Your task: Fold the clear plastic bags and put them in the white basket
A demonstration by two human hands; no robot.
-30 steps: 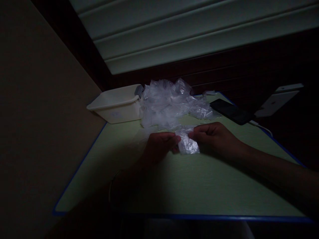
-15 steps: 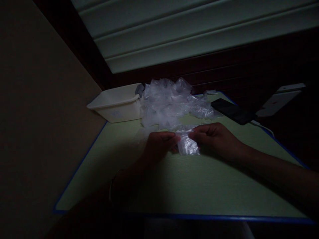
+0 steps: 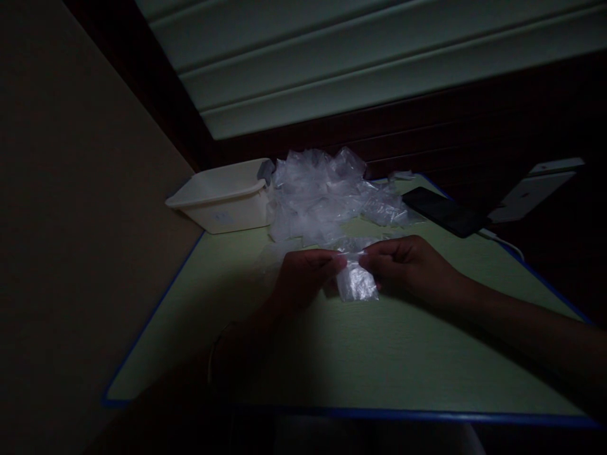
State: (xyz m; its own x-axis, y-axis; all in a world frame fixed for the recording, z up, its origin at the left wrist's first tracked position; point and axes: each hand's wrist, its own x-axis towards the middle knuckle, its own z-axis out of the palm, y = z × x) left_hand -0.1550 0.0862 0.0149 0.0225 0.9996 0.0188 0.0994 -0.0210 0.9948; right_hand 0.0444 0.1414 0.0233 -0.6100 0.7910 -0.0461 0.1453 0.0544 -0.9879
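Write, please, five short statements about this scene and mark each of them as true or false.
1. The left hand and the right hand pinch the same small clear plastic bag. True.
2. The heap of plastic bags lies inside the off-white bin. False: it lies on the table, to the right of the bin.
3. A white cable meets the right-hand end of the black smartphone. True.
4. The table's edge trim is red. False: it is blue.
5. The pinched bag is nearer to the person than the heap. True.
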